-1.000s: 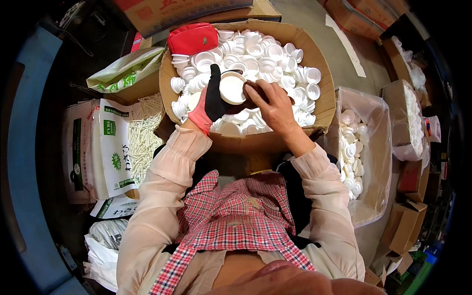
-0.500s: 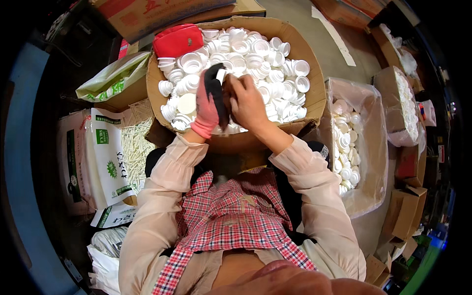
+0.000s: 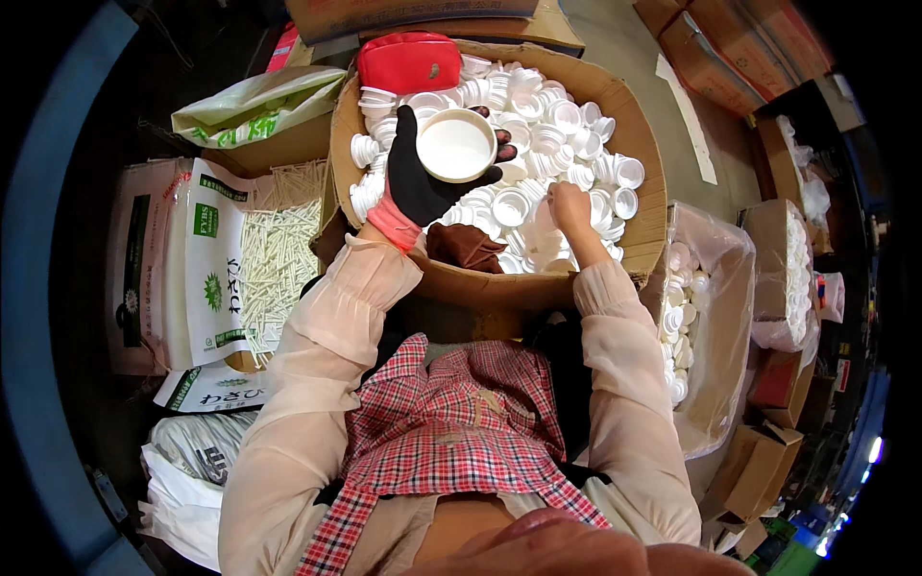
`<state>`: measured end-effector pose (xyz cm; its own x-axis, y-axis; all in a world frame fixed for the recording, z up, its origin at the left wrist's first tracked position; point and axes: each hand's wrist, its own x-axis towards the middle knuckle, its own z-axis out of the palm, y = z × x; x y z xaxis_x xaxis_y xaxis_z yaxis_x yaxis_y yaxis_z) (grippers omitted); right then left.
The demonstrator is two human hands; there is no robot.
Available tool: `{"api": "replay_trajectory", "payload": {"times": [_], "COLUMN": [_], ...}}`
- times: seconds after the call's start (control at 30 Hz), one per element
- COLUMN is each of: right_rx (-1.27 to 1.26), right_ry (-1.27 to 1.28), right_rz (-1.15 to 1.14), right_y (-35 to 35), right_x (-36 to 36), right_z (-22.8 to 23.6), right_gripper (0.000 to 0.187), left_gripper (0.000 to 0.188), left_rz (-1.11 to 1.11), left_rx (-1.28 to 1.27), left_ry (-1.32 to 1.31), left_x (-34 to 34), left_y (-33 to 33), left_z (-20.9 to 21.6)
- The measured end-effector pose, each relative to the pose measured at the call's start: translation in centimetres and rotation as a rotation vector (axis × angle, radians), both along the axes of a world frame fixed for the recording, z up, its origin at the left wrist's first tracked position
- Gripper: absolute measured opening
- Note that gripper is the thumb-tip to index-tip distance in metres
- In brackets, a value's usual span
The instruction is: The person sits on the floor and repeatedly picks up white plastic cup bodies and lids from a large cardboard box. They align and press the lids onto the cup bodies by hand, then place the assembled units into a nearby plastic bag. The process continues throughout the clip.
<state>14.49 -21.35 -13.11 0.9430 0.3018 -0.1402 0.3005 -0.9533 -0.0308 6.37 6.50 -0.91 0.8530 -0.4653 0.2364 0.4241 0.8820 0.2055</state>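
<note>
My left hand (image 3: 420, 178), in a black-palmed glove with a pink cuff, is turned palm up over the big carton. A round white lid (image 3: 456, 146) with a cream rim rests on it, its shallow inside facing up and fingertips showing past the edge. To the right, my bare right hand (image 3: 570, 206) is closed above the heap of white plastic caps (image 3: 512, 206); whatever its fingers hold is hidden. A crumpled brown cloth (image 3: 466, 247) lies on the caps at the carton's near edge, below my left hand.
The cardboard carton (image 3: 645, 144) stands in front of me, a red pouch (image 3: 410, 63) at its far left corner. Left of it, a bag holds thin white sticks (image 3: 279, 269). On the right, a plastic-lined box (image 3: 715, 326) contains more caps. Smaller cartons (image 3: 754, 470) stand farther right.
My hands have parted from close together. The left has turned palm up with the lid, the right has moved right to the caps, and the brown cloth now lies in the carton.
</note>
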Motion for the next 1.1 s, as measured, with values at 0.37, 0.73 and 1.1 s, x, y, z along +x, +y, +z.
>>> {"api": "replay_trajectory", "payload": {"times": [0.37,0.73,1.1], "right_rx": [1.934,2.014,1.806], "right_ry": [0.734,0.524,0.355], "right_rz": [0.036,0.069,0.223], "right_y": [3.9,1.5,1.5], "right_x": [-5.5,-6.7,-8.6], "right_z": [13.7,15.0,17.0], "right_gripper": [0.027,0.081,0.082], "left_gripper": [0.087,0.067,0.079], "left_rz": [0.057,0.191,0.413], "left_rx": [0.157,0.081,0.702], "left_ry": [-0.108,-0.013,-0.425], "left_x": [-1.2,-1.4,-1.5], "left_y": [-2.1,-1.7,-3.3], "left_z": [0.7,0.8,1.6]}}
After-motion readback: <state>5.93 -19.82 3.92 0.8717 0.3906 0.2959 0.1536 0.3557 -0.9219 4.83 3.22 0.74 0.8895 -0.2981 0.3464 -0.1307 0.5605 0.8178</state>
